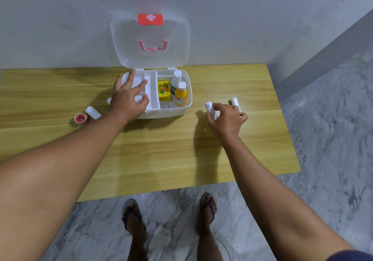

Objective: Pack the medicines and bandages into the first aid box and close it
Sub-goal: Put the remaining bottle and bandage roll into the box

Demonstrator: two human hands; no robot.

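Note:
The white first aid box (177,112) stands open at the table's far side, its clear lid (150,34) leaning on the wall. Inside lie a yellow carton (163,90), a clear bottle (175,82) and a yellow bottle (180,96). A white divided tray (151,89) sits in the box's left half, and my left hand (129,97) rests on it, fingers spread. My right hand (227,119) grips a white bandage roll (210,110) on the table right of the box. A second roll (235,102) lies just behind that hand.
Left of the box lie a white roll (93,112) and a small red tape roll (80,118); another white item (109,100) peeks out behind my left wrist. The wooden table (151,155) ends close to my feet. A grey wall stands behind.

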